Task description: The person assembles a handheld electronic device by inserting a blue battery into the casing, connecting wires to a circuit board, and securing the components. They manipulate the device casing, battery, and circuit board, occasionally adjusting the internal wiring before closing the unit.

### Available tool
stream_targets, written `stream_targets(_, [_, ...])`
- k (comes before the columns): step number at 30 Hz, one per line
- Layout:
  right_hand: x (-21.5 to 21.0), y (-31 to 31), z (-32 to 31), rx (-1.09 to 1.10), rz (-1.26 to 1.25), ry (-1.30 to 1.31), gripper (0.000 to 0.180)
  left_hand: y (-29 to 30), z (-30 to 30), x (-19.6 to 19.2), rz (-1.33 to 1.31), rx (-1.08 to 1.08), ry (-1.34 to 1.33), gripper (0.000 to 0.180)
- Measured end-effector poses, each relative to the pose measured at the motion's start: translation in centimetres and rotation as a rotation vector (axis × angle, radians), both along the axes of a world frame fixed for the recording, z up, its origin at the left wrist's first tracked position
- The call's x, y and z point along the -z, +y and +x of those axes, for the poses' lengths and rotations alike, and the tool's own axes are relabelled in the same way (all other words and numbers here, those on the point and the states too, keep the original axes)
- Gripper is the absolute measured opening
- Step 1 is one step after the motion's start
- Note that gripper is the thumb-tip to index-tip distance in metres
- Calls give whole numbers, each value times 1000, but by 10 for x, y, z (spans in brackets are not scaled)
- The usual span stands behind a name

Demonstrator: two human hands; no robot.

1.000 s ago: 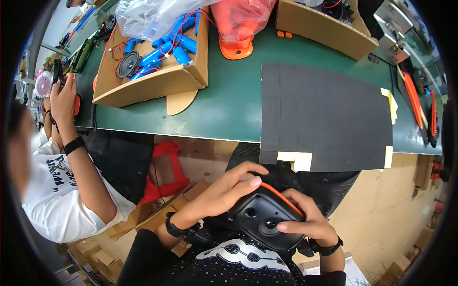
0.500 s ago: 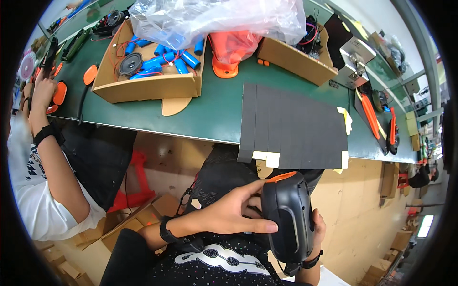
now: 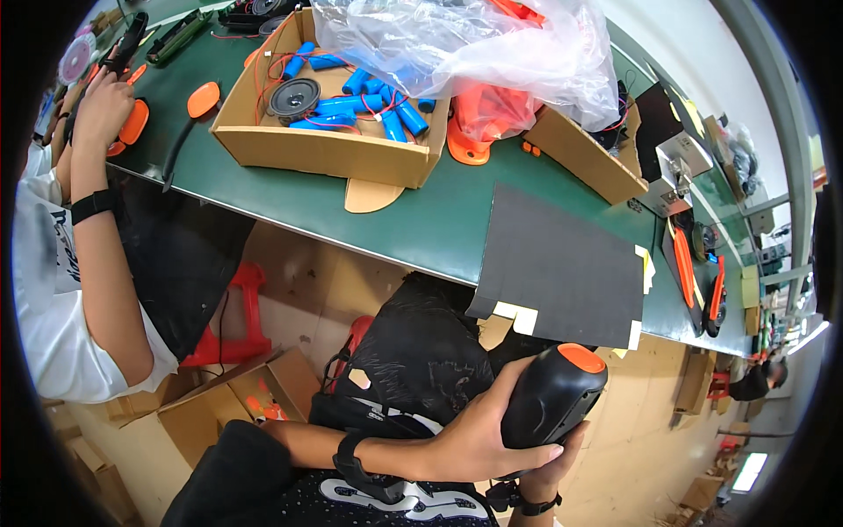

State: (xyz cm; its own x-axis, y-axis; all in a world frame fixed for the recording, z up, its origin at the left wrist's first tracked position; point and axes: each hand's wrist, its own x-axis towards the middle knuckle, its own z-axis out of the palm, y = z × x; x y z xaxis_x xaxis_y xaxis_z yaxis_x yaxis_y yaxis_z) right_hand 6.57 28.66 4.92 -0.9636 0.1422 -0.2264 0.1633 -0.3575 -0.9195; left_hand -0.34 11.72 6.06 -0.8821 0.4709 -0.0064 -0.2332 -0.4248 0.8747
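A black, rounded portable speaker [image 3: 549,400] with an orange end cap [image 3: 581,358] is held above my lap, its orange end tilted up and away from me. My left hand [image 3: 483,432] wraps around its left side, thumb across the near face. From below and the right, my right hand [image 3: 553,464] supports it, with part of its fingers hidden behind the casing. Just beyond the speaker, a black mat [image 3: 566,268] with yellow tape on its edges lies at the green bench's [image 3: 334,224] front edge.
A cardboard box [image 3: 325,154] of blue battery cells and a round speaker driver stands on the bench. Beside it are clear plastic bags [image 3: 492,53], orange parts [image 3: 470,145] and another box [image 3: 584,158]. A co-worker's arm [image 3: 110,263] is at the left. An open carton [image 3: 237,404] sits on the floor.
Both hands have turned the speaker, so its orange end now faces up to the right. My left hand has closed further around it. The head view has shifted, moving the bench scene.
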Motion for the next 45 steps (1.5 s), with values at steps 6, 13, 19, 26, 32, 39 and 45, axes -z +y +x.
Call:
stream_targets(6, [10, 23, 0, -21, 187, -48, 75, -5, -4, 3, -35, 63, -23, 100])
stream_targets(13, [-11, 12, -17, -116, 44, -147, 96, -27, -17, 18, 148, 213, -220, 90])
stream_targets(19, [-29, -7, -47, -148, 5, -184, 95, -36, -29, 18, 256, 281, -501, 92])
stream_targets(26, [-27, -11, -62, -222, -112, -178, 87, -44, -35, -4, 101, 197, -456, 84])
stream_targets(32, [2, -31, -25, 71, -8, -75, 99, -59, -20, 10, -190, 266, -315, 82])
stream_targets(39, [17, -12, -15, -44, 33, -79, 98, -82, -27, 23, -242, 424, -247, 71])
stream_targets(45, [6, 5, -33, -326, 442, -98, 67, -73, -39, 12, -640, 688, 76, 81])
